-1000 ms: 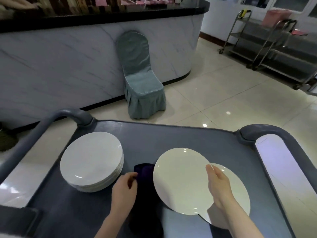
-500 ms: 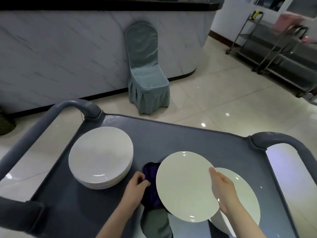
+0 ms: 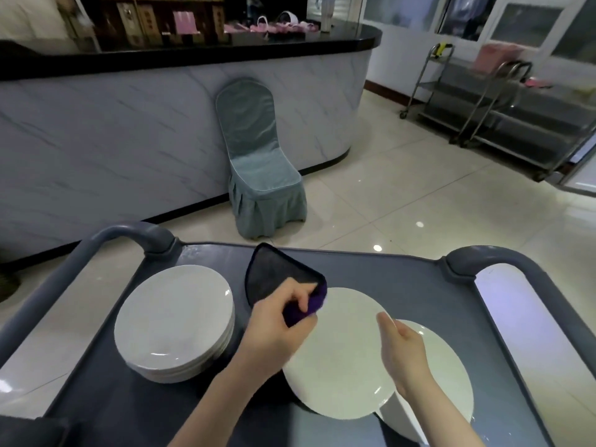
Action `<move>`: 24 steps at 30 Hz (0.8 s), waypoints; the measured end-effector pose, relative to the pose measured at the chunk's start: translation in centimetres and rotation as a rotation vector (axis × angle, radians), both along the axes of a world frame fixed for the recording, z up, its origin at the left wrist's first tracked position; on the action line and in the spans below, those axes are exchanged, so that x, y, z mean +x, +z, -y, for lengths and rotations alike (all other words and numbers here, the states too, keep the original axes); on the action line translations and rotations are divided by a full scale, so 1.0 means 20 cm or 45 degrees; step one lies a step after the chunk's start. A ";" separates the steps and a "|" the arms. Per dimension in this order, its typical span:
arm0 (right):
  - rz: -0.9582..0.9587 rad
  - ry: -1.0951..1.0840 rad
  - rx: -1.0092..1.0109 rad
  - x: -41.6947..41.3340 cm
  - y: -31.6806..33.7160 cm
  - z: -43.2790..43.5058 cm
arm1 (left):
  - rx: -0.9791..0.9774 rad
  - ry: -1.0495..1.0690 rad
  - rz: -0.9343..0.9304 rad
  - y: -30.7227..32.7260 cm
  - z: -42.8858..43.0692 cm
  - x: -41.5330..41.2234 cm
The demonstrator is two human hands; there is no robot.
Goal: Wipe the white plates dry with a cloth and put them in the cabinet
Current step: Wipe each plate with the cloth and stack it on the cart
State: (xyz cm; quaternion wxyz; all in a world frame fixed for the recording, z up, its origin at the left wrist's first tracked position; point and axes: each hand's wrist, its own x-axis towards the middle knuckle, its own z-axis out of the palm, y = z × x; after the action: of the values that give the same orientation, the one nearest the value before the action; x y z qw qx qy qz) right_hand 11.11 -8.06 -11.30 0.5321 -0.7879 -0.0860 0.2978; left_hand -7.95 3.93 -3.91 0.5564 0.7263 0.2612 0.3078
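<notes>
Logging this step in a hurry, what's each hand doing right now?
Left hand: closed on the purple cloth, at the white plate rim.
Right hand: closed on that plate's right edge, thumb on its face.

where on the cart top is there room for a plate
Bare: the far strip of the cart top between the cloth and the right handle, and the near-left corner in front of the plate stack. Crowded: the middle, where the left hand grips the cloth at the held plate, which the right hand holds over a lower plate.
</notes>
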 end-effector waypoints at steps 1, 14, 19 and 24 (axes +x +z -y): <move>-0.002 -0.021 0.030 -0.01 0.00 -0.01 | 0.043 -0.197 -0.102 -0.01 0.05 0.02; -0.174 -0.170 0.354 -0.04 0.07 0.00 | 0.878 -0.146 -0.804 -0.32 0.13 0.07; -0.097 -0.131 0.329 -0.10 0.10 -0.01 | 0.836 -0.265 -0.867 -0.29 0.13 0.16; -0.171 -0.185 0.397 -0.07 0.15 -0.01 | 0.896 -0.562 -0.700 -0.26 0.20 0.14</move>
State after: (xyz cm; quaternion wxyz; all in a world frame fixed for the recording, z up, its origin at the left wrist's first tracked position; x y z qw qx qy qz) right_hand 9.76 -7.93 -8.33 0.6725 -0.6782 -0.0382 0.2937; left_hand -5.23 -0.06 -9.04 0.2397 0.9623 0.1186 0.0494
